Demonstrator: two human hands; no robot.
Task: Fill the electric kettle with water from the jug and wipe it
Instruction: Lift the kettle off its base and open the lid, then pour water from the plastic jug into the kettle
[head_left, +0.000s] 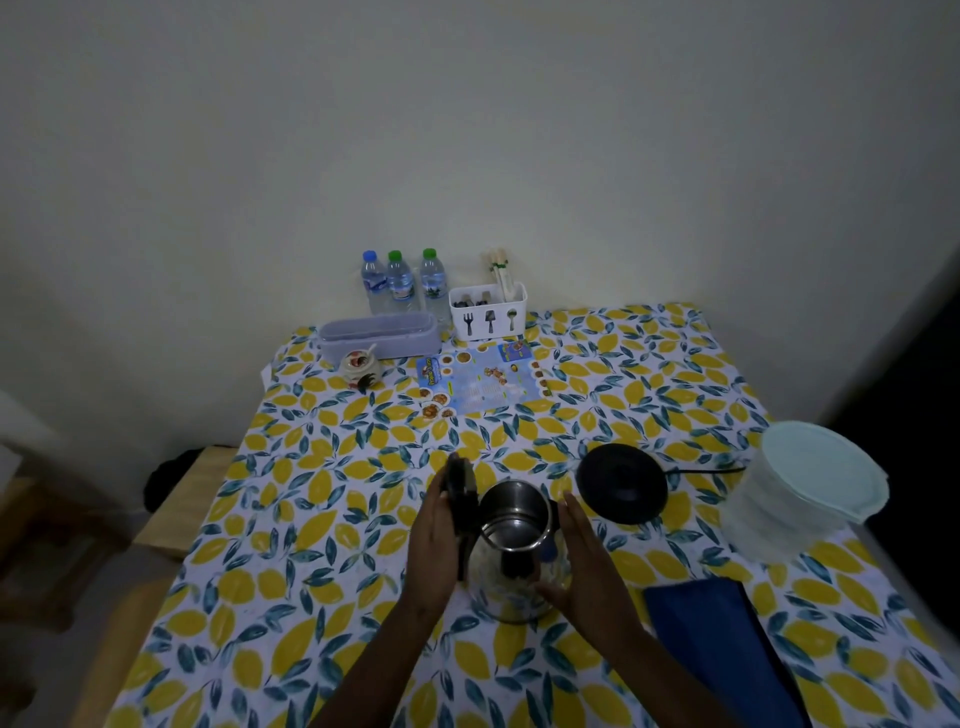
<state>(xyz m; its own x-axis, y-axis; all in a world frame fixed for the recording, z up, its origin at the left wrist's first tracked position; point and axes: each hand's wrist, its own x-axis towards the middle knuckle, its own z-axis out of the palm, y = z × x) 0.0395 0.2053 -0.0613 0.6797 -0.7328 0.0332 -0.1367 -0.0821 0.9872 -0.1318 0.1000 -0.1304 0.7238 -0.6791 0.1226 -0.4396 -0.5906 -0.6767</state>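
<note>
A steel electric kettle (511, 551) stands on the lemon-print tablecloth (291, 545) near the front middle, its black lid (460, 480) flipped up to the left and its mouth open. My left hand (434, 540) lies flat against the kettle's handle side, fingers touching the raised lid. My right hand (582, 561) presses against the kettle's right wall, thumb low on the body. The black kettle base (622, 480) with its cord sits just behind and to the right. A translucent lidded jug (805, 491) stands at the right edge. A folded blue cloth (722, 639) lies front right.
At the back by the wall stand three water bottles (400, 283), a white cutlery caddy (488, 310), a lilac box (378, 335), a small ceramic jar (361, 370) and a printed menu sheet (480, 384). A wooden stool (192, 493) sits left of the table.
</note>
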